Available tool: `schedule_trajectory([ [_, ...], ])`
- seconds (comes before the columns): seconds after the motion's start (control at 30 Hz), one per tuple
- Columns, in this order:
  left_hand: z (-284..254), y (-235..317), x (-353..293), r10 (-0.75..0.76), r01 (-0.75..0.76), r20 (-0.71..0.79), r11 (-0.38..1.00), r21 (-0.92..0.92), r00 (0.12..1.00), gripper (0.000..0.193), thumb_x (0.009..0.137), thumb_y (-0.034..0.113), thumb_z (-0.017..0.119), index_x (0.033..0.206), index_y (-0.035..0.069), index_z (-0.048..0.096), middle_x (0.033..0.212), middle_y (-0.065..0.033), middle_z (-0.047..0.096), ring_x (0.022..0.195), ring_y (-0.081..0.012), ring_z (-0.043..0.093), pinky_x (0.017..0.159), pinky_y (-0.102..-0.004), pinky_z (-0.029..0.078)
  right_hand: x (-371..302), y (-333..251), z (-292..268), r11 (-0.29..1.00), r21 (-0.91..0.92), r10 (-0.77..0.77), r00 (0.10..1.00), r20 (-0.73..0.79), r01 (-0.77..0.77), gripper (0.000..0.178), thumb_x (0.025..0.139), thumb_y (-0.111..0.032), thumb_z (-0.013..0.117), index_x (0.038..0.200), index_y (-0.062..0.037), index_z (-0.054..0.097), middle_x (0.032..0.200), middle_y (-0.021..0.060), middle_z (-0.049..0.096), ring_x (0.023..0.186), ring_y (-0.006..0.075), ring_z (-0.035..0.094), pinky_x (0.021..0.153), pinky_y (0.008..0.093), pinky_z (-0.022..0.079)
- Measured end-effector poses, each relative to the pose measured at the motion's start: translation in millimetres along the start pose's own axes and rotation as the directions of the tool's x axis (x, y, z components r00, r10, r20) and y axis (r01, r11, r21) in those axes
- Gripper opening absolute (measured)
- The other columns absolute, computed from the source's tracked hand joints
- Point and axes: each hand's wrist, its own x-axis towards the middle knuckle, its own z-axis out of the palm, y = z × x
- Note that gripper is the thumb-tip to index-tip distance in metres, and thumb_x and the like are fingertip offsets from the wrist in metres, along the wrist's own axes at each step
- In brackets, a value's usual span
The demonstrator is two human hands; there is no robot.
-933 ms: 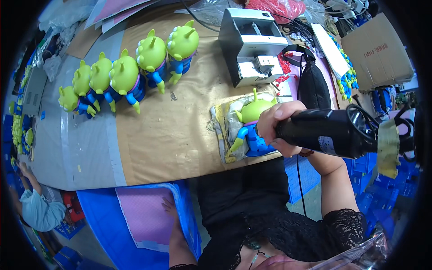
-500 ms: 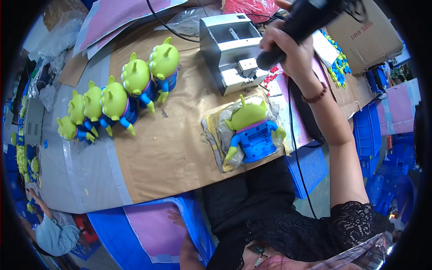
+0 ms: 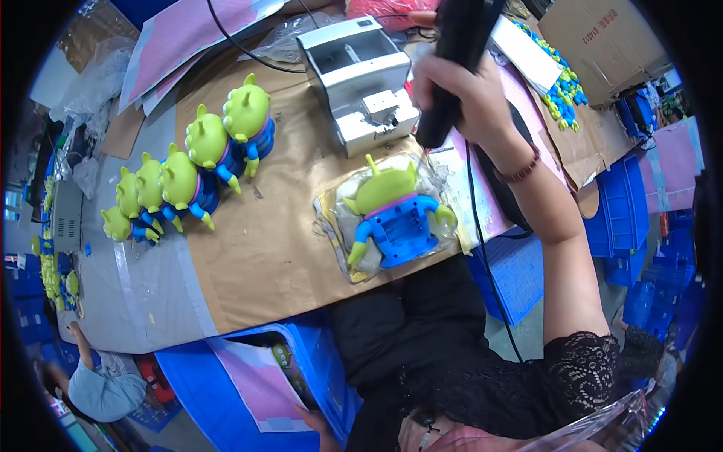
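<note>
My right hand (image 3: pixel 471 98) is closed around a black electric screwdriver (image 3: pixel 444 83), raised with its lower end beside a white-and-black screw feeder (image 3: pixel 380 139). Below it, a green and blue alien toy (image 3: pixel 407 230) lies on a plastic-covered pad (image 3: pixel 327 215), its open blue back showing screw holes. My left hand (image 3: pixel 315 423) is low at a blue bin (image 3: pixel 196 392), by the edge of a pink sheet (image 3: pixel 252 388); its fingers are mostly hidden. Part of another green toy (image 3: pixel 282 355) shows beside that sheet inside the bin.
Several alien toys (image 3: pixel 181 181) stand in a slanted row on the brown-covered table (image 3: pixel 248 279). At the right are small blue and green parts (image 3: pixel 565 98) and a cardboard box (image 3: pixel 602 45). The screwdriver's black cord (image 3: pixel 482 256) hangs over the table edge. Another person (image 3: pixel 105 392) sits at lower left.
My right hand has shifted left with the screwdriver, which now points more steeply down. My left hand has moved lower along the sheet, and a green toy in the bin has come into view.
</note>
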Motion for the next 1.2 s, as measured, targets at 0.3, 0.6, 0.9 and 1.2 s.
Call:
schedule_trajectory([
  [0.3, -29.6, -21.5, 31.8, 0.301, -0.251, -0.409, 0.952, 0.173, 0.861, 0.045, 0.104, 0.027, 0.039, 0.130, -0.008, 0.050, 0.121, -0.0324, 0.059, 0.109, -0.0483, 0.058, 0.090, -0.0490, 0.047, -114.9, -32.4, -1.1, 0.995, 0.054, 0.072, 0.970, 0.232, -0.086, 0.080, 0.079, -0.001, 0.066, 0.145, 0.0000, 0.021, 0.070, 0.0065, 0.058, 0.062, 0.0174, 0.060, 0.065, 0.0339, 0.053],
  [0.6, -131.1, -32.6, 37.8, 0.101, -0.138, -0.677, 0.990, 0.000, 0.729, 0.043, 0.103, 0.026, 0.043, 0.121, -0.012, 0.051, 0.111, -0.0307, 0.060, 0.097, -0.0392, 0.059, 0.085, -0.0438, 0.050, -130.1, -15.2, -5.7, 0.984, 0.142, -0.159, 0.892, 0.424, 0.108, 0.076, 0.077, 0.003, 0.068, 0.144, -0.0065, 0.032, 0.074, 0.0060, 0.061, 0.070, 0.0153, 0.062, 0.066, 0.0289, 0.051],
  [0.9, -344.3, 230.7, -30.4, 0.221, -0.531, -0.939, 0.846, 0.050, 0.263, 0.043, 0.103, 0.029, 0.046, 0.102, -0.013, 0.056, 0.096, -0.0293, 0.061, 0.083, -0.0390, 0.057, 0.079, -0.0443, 0.049, -121.9, -20.5, -21.7, 0.974, 0.096, -0.224, 0.910, 0.350, 0.203, 0.076, 0.077, 0.001, 0.071, 0.144, -0.0065, 0.034, 0.076, 0.0055, 0.062, 0.070, 0.0142, 0.062, 0.067, 0.0295, 0.052],
  [1.2, -507.9, 439.8, 114.1, 0.587, -0.632, -0.789, 0.683, 0.365, 0.179, 0.046, 0.100, 0.027, 0.044, 0.126, -0.010, 0.054, 0.126, -0.0297, 0.058, 0.112, -0.0398, 0.058, 0.098, -0.0462, 0.043, 68.1, -15.3, -13.8, 0.793, -0.012, -0.608, 0.790, -0.077, 0.609, 0.045, 0.085, 0.004, 0.064, 0.125, 0.0039, 0.044, 0.081, 0.0025, 0.062, 0.070, 0.0094, 0.060, 0.067, 0.0249, 0.049],
])
